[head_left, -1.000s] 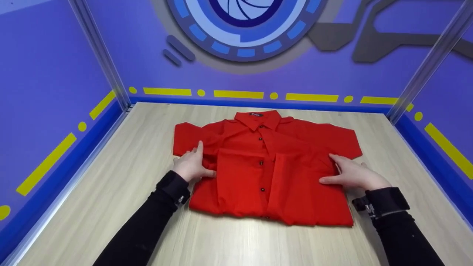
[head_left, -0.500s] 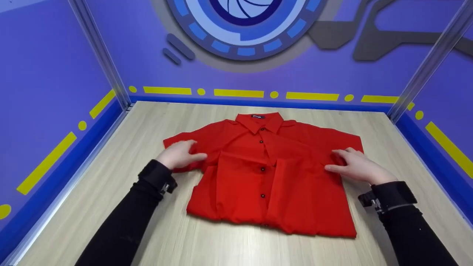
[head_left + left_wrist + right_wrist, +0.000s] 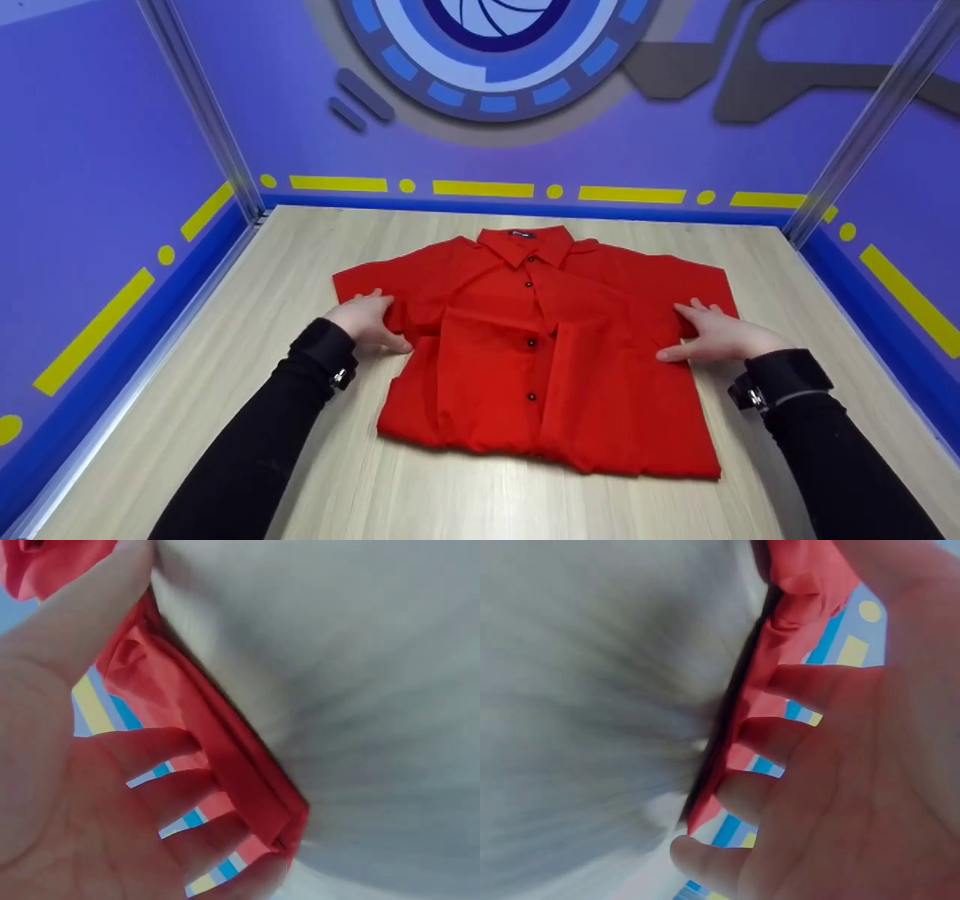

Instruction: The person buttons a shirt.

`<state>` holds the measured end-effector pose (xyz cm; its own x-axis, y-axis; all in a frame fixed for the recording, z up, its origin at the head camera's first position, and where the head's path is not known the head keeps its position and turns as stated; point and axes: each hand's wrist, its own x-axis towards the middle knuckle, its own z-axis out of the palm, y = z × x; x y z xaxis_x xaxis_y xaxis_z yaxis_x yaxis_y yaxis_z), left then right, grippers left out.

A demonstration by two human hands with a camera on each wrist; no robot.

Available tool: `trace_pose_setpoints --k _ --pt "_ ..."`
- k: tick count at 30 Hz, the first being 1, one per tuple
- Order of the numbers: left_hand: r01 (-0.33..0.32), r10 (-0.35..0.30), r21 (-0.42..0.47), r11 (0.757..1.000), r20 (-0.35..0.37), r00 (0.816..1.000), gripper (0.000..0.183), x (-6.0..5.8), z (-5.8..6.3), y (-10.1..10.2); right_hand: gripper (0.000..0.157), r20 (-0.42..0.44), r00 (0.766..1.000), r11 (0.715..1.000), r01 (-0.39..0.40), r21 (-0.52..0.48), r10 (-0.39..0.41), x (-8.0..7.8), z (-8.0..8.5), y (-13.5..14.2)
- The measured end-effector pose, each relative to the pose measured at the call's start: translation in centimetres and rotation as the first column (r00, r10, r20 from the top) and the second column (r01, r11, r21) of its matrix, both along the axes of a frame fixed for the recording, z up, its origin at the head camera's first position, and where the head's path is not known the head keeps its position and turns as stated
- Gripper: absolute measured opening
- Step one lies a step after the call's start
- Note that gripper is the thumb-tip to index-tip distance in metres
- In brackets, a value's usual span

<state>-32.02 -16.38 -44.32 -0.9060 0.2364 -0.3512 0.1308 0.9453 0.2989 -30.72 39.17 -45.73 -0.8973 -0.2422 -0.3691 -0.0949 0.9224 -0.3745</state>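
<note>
A red short-sleeved shirt (image 3: 487, 382) lies front up, its dark-buttoned placket down the middle, its collar at the far side and its lower part folded up over the front. My left hand (image 3: 364, 321) is at the lower edge of the left sleeve, thumb beside the shirt's side. In the left wrist view its spread fingers reach the sleeve hem (image 3: 217, 742). My right hand (image 3: 716, 335) lies at the right sleeve's underside, thumb on the shirt body. The right wrist view shows those fingers apart along the red cloth (image 3: 799, 611).
The shirt lies on a light wood-grain tabletop (image 3: 300, 247). Blue-purple panels (image 3: 495, 161) with yellow dashes enclose it at the back and both sides, joined by metal posts (image 3: 199, 97) at the back corners.
My left hand has moved left to the sleeve, which now spreads farther out to the left. The shirt has shifted slightly nearer to me. My right hand has moved only a little.
</note>
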Motion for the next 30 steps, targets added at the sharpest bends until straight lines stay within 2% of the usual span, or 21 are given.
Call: trace_pose_setpoints --k 3,6,9,11,13,16,19,22,26,30 --pt "0.052 -0.051 0.029 0.998 -0.018 0.999 0.078 -0.2 0.7 0.4 0.114 -0.006 1.000 1.000 -0.014 0.013 0.014 -0.4 0.3 -0.4" --pt "0.112 -0.098 0.100 0.989 -0.128 0.987 0.057 0.0 1.6 1.8 0.107 -0.111 0.993 0.999 -0.036 0.010 0.037 -0.6 0.8 -1.5" --pt "0.168 -0.132 0.156 0.973 -0.221 0.966 0.044 0.4 2.2 3.8 0.094 -0.256 0.964 0.996 -0.080 -0.026 0.071 -0.7 1.2 -3.5" --pt "0.189 -0.153 0.151 0.970 -0.221 0.963 0.042 0.6 2.2 5.1 0.087 -0.305 0.946 0.991 -0.129 -0.045 0.109 -0.7 1.2 -5.2" --pt "0.199 -0.176 0.117 0.973 -0.182 0.967 0.046 0.5 1.7 5.9 0.085 -0.284 0.947 0.984 -0.172 -0.044 0.153 -0.8 1.0 -6.8" --pt "0.189 -0.181 0.050 0.981 -0.137 0.974 0.068 0.2 0.5 6.5 0.091 -0.186 0.962 0.979 -0.205 -0.002 0.201 -1.0 0.4 -8.5" --pt "0.169 -0.167 0.012 0.986 -0.095 0.981 0.093 -0.3 -0.6 6.6 0.100 -0.115 0.973 0.980 -0.193 0.056 0.198 -1.5 -0.4 -9.2" --pt "0.147 -0.147 -0.003 0.989 -0.051 0.988 0.110 -0.8 -1.2 6.6 0.106 -0.103 0.979 0.983 -0.166 0.080 0.174 -2.1 -0.9 -9.4" --pt "0.130 -0.130 0.014 0.991 -0.005 0.991 0.116 -1.2 -1.3 6.5 0.111 -0.102 0.983 0.987 -0.145 0.063 0.151 -2.8 -1.1 -9.2" --pt "0.139 -0.140 0.091 0.986 0.002 0.990 0.112 -1.3 -1.0 5.8 0.117 -0.082 0.986 0.989 -0.143 0.038 0.145 -2.8 -1.1 -9.0"
